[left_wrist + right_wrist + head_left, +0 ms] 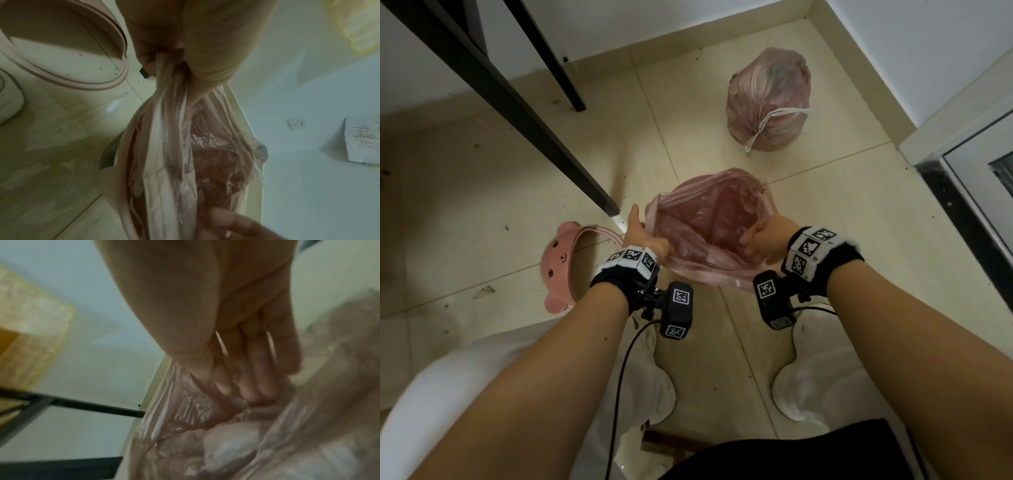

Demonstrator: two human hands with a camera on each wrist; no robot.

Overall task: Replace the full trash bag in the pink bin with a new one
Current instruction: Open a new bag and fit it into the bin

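A new pink trash bag (709, 222) stands open on the floor in front of me, and the bin under it is hidden by the plastic. My left hand (645, 233) grips the bag's left rim, with the plastic bunched between thumb and fingers (164, 68). My right hand (753, 240) holds the right rim. Its fingers (246, 378) reach down into the bag, though that view is blurred. The full bag (768, 99), tied with a white drawstring, sits farther off on the floor. The pink bear-face lid ring (565, 263) lies to the left.
A black table leg (517, 102) slants down just left of the bag. A wall corner and a door frame (962, 192) close off the right side. My white shoes (801, 377) stand close behind the bag. Small bits of debris dot the tiles.
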